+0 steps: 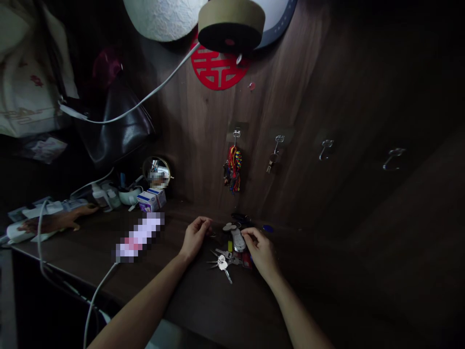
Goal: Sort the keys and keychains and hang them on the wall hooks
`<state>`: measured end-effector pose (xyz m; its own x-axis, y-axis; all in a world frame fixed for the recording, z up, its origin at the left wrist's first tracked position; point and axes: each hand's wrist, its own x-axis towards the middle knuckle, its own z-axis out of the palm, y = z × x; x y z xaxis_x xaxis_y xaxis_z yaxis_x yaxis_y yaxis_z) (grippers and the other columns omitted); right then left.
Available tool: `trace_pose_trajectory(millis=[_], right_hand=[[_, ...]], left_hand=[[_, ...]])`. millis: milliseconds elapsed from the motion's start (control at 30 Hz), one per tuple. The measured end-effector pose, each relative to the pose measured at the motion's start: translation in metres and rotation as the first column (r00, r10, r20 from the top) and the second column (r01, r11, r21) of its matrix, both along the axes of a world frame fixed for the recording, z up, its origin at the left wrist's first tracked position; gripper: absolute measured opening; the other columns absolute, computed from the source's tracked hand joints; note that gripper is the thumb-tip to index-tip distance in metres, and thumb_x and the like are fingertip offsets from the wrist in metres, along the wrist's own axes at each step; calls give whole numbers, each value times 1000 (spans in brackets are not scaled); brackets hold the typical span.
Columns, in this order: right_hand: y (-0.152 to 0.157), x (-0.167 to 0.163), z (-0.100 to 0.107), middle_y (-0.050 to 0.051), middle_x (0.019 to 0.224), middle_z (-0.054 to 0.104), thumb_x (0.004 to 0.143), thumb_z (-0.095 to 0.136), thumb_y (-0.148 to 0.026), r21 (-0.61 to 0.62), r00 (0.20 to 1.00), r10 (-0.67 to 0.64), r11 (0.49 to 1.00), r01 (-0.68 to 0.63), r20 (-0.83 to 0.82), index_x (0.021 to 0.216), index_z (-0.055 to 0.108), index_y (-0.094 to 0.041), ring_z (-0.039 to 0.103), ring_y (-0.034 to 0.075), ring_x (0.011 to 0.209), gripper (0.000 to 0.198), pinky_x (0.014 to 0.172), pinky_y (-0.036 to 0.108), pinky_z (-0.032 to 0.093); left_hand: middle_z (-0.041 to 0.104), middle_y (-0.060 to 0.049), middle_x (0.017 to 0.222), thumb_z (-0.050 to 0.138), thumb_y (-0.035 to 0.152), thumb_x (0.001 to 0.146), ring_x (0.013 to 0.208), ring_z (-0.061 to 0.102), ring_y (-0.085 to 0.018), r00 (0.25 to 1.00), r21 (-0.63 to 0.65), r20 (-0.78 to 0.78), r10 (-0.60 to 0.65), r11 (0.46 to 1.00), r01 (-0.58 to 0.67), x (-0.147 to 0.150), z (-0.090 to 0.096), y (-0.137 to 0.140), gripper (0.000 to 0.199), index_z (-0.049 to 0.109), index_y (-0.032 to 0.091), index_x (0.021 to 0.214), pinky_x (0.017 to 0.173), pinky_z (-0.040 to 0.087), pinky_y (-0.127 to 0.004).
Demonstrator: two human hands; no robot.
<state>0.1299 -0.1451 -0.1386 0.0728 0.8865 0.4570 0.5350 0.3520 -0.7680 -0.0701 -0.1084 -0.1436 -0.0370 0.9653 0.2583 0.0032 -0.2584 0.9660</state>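
My left hand (197,237) is closed in a pinch just left of a pile of keys. What its fingertips hold is too dark and small to make out. On the other side of the pile, my right hand (260,248) has thumb and fingers pinched at the upper right edge of a grey oblong key fob (238,240). Several metal keys (223,262) lie fanned out below, with a yellow tag (230,246) and a red tag (246,260) among them. Small round grey pieces (229,227) and a blue oval tag (268,228) lie behind.
Wall hooks hold a colourful braided key bundle (234,167) and a small key (270,166); two more hooks (326,149) hang to the right. On the left are a phone-like blurred object (140,237) with a cable, a box (151,199), a round mirror (157,172) and bags (118,121).
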Motion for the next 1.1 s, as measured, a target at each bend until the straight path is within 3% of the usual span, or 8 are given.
trace_pose_trajectory(millis=[100, 233, 400, 567, 800, 933, 1100], right_hand=[[-1, -2, 0, 5, 83, 64, 83, 44, -28, 71, 996, 17, 997, -24, 85, 81, 62, -21, 58, 18, 74, 19, 58, 25, 44], [-1, -3, 0, 4, 83, 64, 83, 43, -23, 97, 987, 32, 994, -48, 159, 82, 60, -22, 59, 20, 80, 17, 66, 29, 46], [-1, -4, -2, 4, 83, 64, 83, 44, -20, 122, 982, 27, 991, -50, 188, 83, 60, -24, 59, 20, 83, 16, 72, 31, 46], [-3, -7, 1, 3, 84, 64, 83, 44, -17, 133, 978, 40, 989, -68, 204, 83, 60, -24, 58, 20, 85, 17, 74, 31, 45], [-2, -8, 0, 3, 85, 65, 84, 45, -18, 141, 977, 40, 988, -71, 212, 84, 60, -23, 59, 20, 85, 16, 76, 32, 45], [-3, -12, 3, 3, 82, 65, 83, 45, -18, 158, 980, 28, 986, -59, 196, 83, 61, -24, 59, 20, 83, 17, 75, 32, 45], [-7, -21, 6, 4, 83, 64, 83, 46, -22, 129, 977, 79, 986, -106, 200, 91, 61, -25, 60, 19, 80, 16, 74, 31, 47]], left_hand=[[64, -3, 81, 56, 34, 77, 81, 56, -18, 971, 134, -236, -24, 989, 57, 2, -2, -2, 18, 65, 19, 83, 76, 42, -28], [63, -5, 93, 59, 23, 74, 94, 52, -22, 852, 238, -517, -81, 943, 235, 5, -5, -4, 19, 68, 23, 91, 87, 37, -33], [62, -6, 90, 64, 24, 71, 89, 52, -23, 792, 225, -609, -30, 952, 209, 7, -11, -2, 20, 66, 23, 90, 83, 37, -35], [62, -5, 81, 60, 22, 74, 85, 53, -22, 800, 249, -600, -17, 946, 207, 7, -15, 1, 6, 65, 21, 77, 81, 37, -33], [62, -3, 78, 62, 32, 74, 79, 55, -18, 901, 198, -432, -33, 971, 130, 5, -6, -3, 12, 63, 20, 73, 76, 39, -29], [61, -1, 70, 65, 37, 72, 69, 54, -15, 978, 52, -169, -118, 990, 129, 6, -1, -4, 21, 60, 17, 71, 68, 42, -25], [59, 1, 60, 72, 41, 64, 57, 53, -11, 953, -144, 180, -244, 952, 271, 10, 3, -5, 30, 58, 15, 66, 59, 43, -23]])
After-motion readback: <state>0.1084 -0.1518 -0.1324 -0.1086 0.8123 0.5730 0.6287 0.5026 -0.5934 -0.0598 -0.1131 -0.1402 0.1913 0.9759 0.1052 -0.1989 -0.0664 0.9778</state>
